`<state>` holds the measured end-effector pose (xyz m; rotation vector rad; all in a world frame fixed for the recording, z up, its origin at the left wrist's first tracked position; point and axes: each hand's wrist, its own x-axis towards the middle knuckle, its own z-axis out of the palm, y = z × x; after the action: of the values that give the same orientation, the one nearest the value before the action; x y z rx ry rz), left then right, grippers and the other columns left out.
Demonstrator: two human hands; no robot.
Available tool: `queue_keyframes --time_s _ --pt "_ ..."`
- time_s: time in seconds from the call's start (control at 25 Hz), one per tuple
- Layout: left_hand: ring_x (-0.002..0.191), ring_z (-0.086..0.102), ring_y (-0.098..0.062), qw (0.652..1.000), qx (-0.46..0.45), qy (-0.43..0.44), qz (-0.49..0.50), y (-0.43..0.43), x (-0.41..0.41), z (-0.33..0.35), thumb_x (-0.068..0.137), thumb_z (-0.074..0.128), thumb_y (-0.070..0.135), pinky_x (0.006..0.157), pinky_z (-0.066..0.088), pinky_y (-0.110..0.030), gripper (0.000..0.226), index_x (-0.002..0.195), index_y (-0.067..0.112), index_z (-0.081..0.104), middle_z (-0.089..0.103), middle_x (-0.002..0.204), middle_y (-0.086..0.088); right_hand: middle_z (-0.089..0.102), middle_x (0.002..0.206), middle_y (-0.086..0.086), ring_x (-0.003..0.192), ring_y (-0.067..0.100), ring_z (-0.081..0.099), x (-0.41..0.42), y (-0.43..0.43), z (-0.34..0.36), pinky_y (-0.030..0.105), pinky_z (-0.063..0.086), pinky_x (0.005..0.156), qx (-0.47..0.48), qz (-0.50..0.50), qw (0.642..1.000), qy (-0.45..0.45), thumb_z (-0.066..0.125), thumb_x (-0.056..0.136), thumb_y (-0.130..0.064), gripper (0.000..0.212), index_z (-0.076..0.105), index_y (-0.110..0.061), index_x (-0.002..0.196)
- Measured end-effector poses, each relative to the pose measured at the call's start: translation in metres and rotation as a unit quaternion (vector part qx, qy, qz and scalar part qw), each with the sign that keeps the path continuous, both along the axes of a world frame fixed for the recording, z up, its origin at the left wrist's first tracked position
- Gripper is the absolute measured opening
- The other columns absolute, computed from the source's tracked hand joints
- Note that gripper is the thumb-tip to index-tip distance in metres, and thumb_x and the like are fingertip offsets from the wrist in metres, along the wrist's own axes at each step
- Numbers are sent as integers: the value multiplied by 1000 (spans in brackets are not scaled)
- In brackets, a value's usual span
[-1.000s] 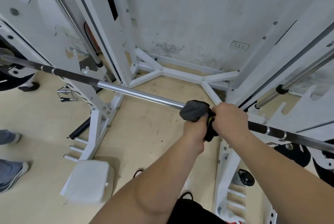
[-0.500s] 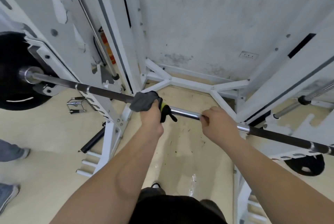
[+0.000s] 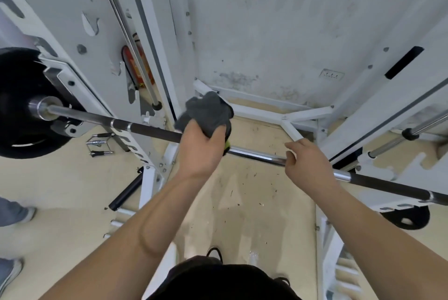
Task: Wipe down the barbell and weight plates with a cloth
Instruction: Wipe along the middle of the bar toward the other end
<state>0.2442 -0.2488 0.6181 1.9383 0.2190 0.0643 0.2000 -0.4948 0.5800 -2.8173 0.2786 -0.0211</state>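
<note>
The barbell (image 3: 257, 154) runs from upper left to lower right across a white rack. A black weight plate (image 3: 17, 96) sits on its left end, and another black plate (image 3: 407, 219) shows low at the right. My left hand (image 3: 201, 149) grips a dark grey cloth (image 3: 208, 110) bunched up just above the bar, near where the black knurled part meets the chrome. My right hand (image 3: 308, 161) rests on the chrome section, fingers loosely curled over the bar, the forefinger raised.
White rack uprights (image 3: 150, 33) stand left and right of me, with a white floor brace (image 3: 286, 115) ahead by the wall. A cable handle (image 3: 99, 144) lies on the beige floor. Another person's shoes (image 3: 14, 212) are at the far left.
My left hand slid the cloth leftward along the bar from beside my right hand, then lifted it slightly above the bar. My right hand's grip on the bar loosened.
</note>
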Motion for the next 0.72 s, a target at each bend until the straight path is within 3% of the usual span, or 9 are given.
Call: queue_keyframes --time_s 0.04,0.12,0.16,0.2,0.32,0.48,0.6,0.72 --pt "81 62 -23 988 141 -28 -62 7 8 -11 87 60 35 65 47 -34 22 92 14 60 67 89 -5 63 124 1 110 24 61 -3 -2 -1 40 55 86 5 -14 1000 1 55 99 -17 35 68 -15 132" --pt "99 61 -29 914 369 -18 -170 10 15 -39 87 55 40 89 49 -42 31 99 13 63 67 100 -7 63 122 2 112 25 60 -13 -8 -2 38 53 87 7 -38 999 5 54 99 -15 36 69 -14 131" --pt "107 60 -30 876 434 -5 -209 4 16 -48 88 50 46 105 43 -46 37 102 14 64 68 105 -6 63 123 2 114 25 58 -18 -12 -3 38 53 87 7 -47 999 9 54 99 -15 35 69 -14 131" --pt "106 59 -30 853 465 7 -237 -6 18 -52 89 44 51 111 38 -47 40 99 17 62 68 105 -5 63 123 2 116 25 57 -23 -16 -2 39 53 88 3 -54 998 13 54 99 -16 35 68 -14 131" --pt "85 54 -26 811 472 17 -345 -65 17 -45 94 34 55 88 43 -43 39 92 21 54 66 95 -5 60 125 4 120 26 53 -32 -34 -1 42 54 89 -28 -70 996 38 54 98 -19 38 64 -15 134" --pt "104 57 -28 773 448 -35 -448 -96 8 -50 93 35 54 92 44 -43 49 123 23 58 64 111 -3 55 132 9 125 30 49 -51 -64 1 43 48 100 -67 -69 992 79 63 92 -21 53 52 -13 143" --pt "87 59 -26 785 475 1 -398 -76 24 -53 93 36 54 73 47 -37 41 103 21 59 64 93 -2 54 136 10 128 30 48 -73 -99 0 43 44 105 -89 -84 988 96 67 91 -24 56 52 -13 144" --pt "83 53 -26 791 527 28 -310 -101 14 -54 95 32 54 74 39 -40 43 91 19 57 61 85 -2 57 129 9 123 30 51 -89 -136 -3 43 47 104 -98 -103 985 100 66 92 -26 48 59 -13 137"
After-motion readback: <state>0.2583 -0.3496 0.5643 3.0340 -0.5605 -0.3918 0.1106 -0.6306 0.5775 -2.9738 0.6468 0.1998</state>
